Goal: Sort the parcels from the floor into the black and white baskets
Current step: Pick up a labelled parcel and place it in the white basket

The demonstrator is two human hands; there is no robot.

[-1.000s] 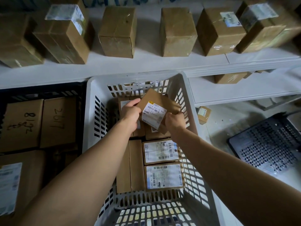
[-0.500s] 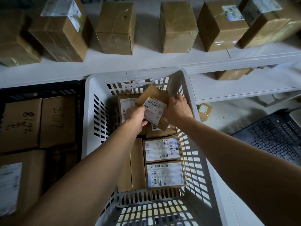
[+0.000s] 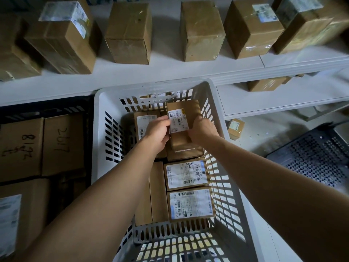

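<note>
White slotted plastic basket (image 3: pixel 100 138): two flat labelled brown cardboard parcels (image 3: pixel 186 173) lay at near end. Left hand (image 3: pixel 157 133) and right hand (image 3: pixel 202 132) both gripped small brown cardboard parcel with white barcode label (image 3: pixel 187 108), inside basket, above far-end parcels. Black plastic basket (image 3: pixel 47 108) at left held marked brown boxes (image 3: pixel 62 144). White shelf (image 3: pixel 170 72) beyond carried brown cartons (image 3: pixel 129 33).

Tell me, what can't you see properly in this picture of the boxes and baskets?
In the head view:
- Small brown cardboard parcel: label print too small to read; the left hand and right hand gripping it cover its edges.
- White plastic basket: floor hidden under parcels.
- Black plastic basket: cut off by the left edge.
- Brown cardboard boxes on the shelf: end ones blurred, cut by the picture's edges.
</note>
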